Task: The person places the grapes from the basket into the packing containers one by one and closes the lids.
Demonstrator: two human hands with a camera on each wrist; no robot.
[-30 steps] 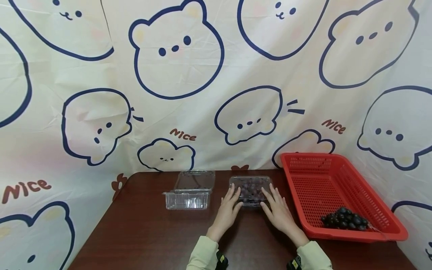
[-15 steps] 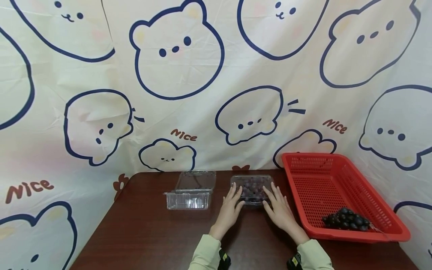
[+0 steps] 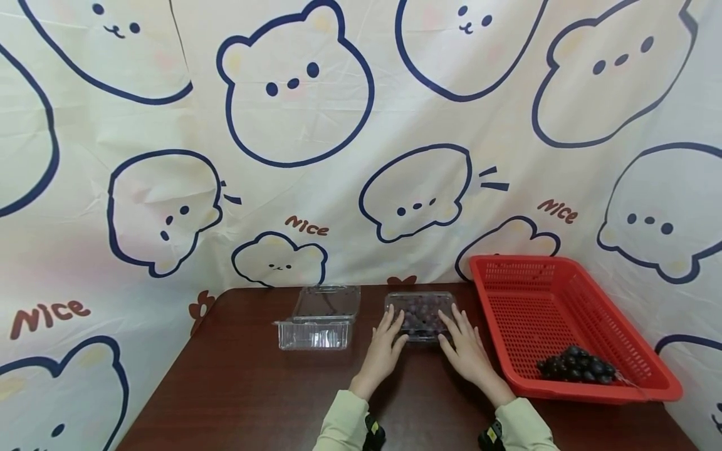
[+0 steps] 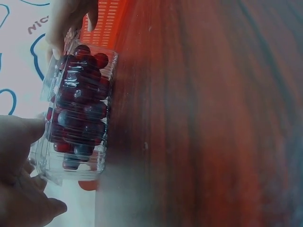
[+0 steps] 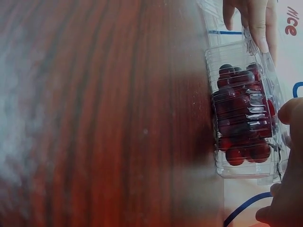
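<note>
A clear plastic clamshell box [image 3: 420, 302] stands on the table with its lid down over dark red grapes [image 4: 83, 104]. My left hand [image 3: 383, 351] lies at the box's left side, fingers spread and fairly straight, touching the lid. On the opposite side my right hand [image 3: 469, 352] rests its outstretched fingers on the lid the same way. Through the box's ribbed wall, the right wrist view shows the grapes [image 5: 239, 111] piled inside. Neither hand grips anything.
To the left sits a second clear clamshell box [image 3: 313, 335], its lid raised and tilted back. A red plastic basket [image 3: 530, 313] at the right holds a bunch of black grapes [image 3: 578, 365]. A patterned cloth [image 3: 304, 200] hangs behind the brown table [image 3: 254, 394].
Over the last second the hands and the grape box have stayed almost in place, with only tiny shifts of the view.
</note>
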